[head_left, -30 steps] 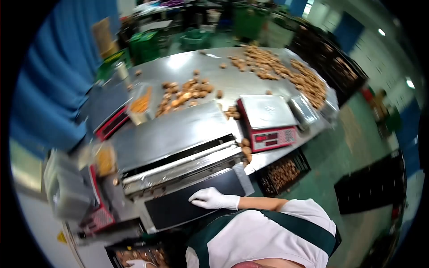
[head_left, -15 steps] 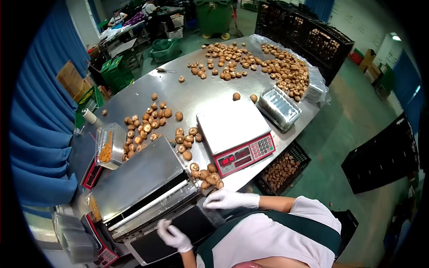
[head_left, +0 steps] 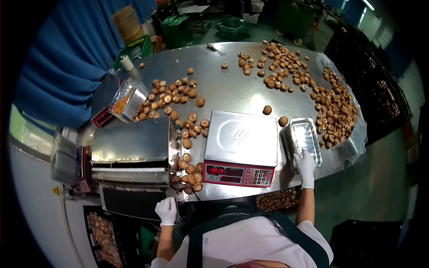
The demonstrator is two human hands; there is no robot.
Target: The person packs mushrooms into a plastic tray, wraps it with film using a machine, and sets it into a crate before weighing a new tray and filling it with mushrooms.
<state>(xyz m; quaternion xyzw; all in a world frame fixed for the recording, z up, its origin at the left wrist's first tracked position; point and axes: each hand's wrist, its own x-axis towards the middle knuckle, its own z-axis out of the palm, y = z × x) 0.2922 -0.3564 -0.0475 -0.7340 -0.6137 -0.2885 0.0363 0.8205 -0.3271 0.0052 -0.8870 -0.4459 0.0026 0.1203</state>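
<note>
One steel counter [head_left: 232,89] spreads out ahead of both our hands and carries nearly everything. One wrapping machine [head_left: 132,143] sits just beyond our left hand [head_left: 166,210], with its black plate [head_left: 129,203] right beside that hand.

We count two scales. The large scale [head_left: 241,147] stands between our hands and a little ahead, its pan bare. A red scale [head_left: 102,119] lies far out beyond the left hand, half hidden by the machine.

Two black crates [head_left: 277,198] of mushrooms sit below the counter edge, one close to each arm.

One clear plastic tray [head_left: 308,134], perhaps a stack, lies under our right hand [head_left: 306,164]. That hand's gloved fingers rest on the tray's near end, and we cannot tell whether they grip it. The gloved left hand is loosely curled, and we cannot tell whether it holds anything.

The mushrooms are too many to count and lie in three groups:
- a spread [head_left: 174,96] far ahead of the left hand
- a small cluster [head_left: 190,172] between machine and scale
- a wide heap [head_left: 330,107] beyond the right hand

Two loose mushrooms [head_left: 267,109] lie just past the tray.
</note>
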